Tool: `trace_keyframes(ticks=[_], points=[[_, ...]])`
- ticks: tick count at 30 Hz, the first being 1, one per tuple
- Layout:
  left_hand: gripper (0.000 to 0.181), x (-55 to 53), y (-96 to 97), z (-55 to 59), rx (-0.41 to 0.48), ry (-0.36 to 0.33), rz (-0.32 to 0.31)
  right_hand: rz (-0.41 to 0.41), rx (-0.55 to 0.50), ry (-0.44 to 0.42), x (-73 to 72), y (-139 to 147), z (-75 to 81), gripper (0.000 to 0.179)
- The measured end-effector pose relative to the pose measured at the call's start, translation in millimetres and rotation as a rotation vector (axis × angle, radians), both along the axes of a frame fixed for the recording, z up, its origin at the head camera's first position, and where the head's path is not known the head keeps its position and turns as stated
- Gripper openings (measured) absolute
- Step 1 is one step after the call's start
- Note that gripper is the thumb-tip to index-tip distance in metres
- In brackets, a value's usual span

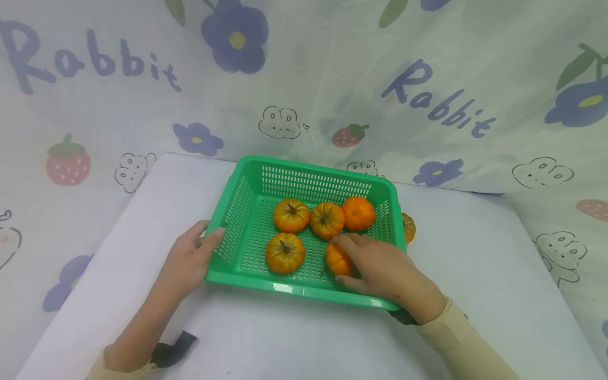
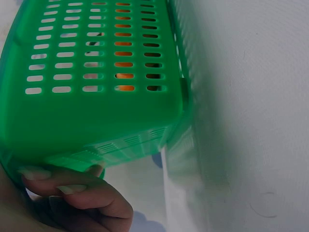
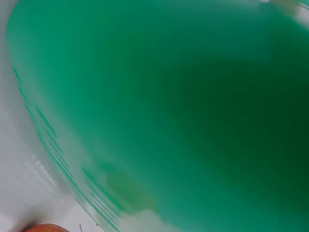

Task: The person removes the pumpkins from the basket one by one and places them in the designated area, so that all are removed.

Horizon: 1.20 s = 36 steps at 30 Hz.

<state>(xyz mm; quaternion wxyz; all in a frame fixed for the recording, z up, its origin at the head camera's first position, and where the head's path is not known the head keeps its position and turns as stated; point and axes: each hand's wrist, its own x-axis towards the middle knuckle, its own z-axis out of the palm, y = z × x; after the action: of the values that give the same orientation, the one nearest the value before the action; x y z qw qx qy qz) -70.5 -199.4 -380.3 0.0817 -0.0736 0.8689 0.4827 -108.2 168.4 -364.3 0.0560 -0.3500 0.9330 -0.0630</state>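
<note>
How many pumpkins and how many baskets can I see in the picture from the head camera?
Green basket: 1
Pumpkins: 6, with 5 inside the basket and 1 outside pumpkin at its right end, partly hidden
Total: 7

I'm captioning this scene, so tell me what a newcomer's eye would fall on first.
Most likely the bright green basket on the white table, with five orange pumpkins inside it. Next, the left hand gripping the basket's left rim and the right hand holding the pumpkin toward the near right. Behind it all, a pale cloth printed with "Rabbit" and purple flowers would draw a glance.
</note>
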Motion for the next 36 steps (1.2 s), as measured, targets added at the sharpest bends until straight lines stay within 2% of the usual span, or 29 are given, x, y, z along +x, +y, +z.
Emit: trace_keyframes(ticks=[6, 11, 16, 20, 29, 33, 36], points=[[0.071, 0.8, 0.3, 0.3, -0.007, 0.001, 0.001, -0.033, 0.005, -0.009, 0.5, -1, 1.9, 0.075], [0.07, 0.6, 0.1, -0.5, -0.002, 0.011, -0.001, -0.012, 0.011, 0.013, 0.5, 0, 1.2, 0.071], [0.068, 0.3, -0.2, -1.4, 0.003, 0.018, -0.005, -0.035, -0.021, 0.018, 1.2, 1, 0.6, 0.072], [0.069, 1.4, -0.1, -0.9, 0.002, 0.015, -0.004, -0.066, -0.126, -0.005, 2.3, 3, 1.2, 0.077], [0.066, 0.6, -1.6, -5.7, 0.041, 0.037, -0.012, -0.09, -0.474, -0.057, 2.2, 13, 4.2, 0.078], [0.062, 0.6, -0.7, -5.5, 0.064, 0.053, -0.018, -0.125, -0.563, -0.099, 5.8, 18, 7.1, 0.079], [0.06, 1.1, -0.6, -4.0, 0.057, 0.055, -0.014, -0.132, -0.596, -0.092, 9.2, 23, 9.1, 0.083]])
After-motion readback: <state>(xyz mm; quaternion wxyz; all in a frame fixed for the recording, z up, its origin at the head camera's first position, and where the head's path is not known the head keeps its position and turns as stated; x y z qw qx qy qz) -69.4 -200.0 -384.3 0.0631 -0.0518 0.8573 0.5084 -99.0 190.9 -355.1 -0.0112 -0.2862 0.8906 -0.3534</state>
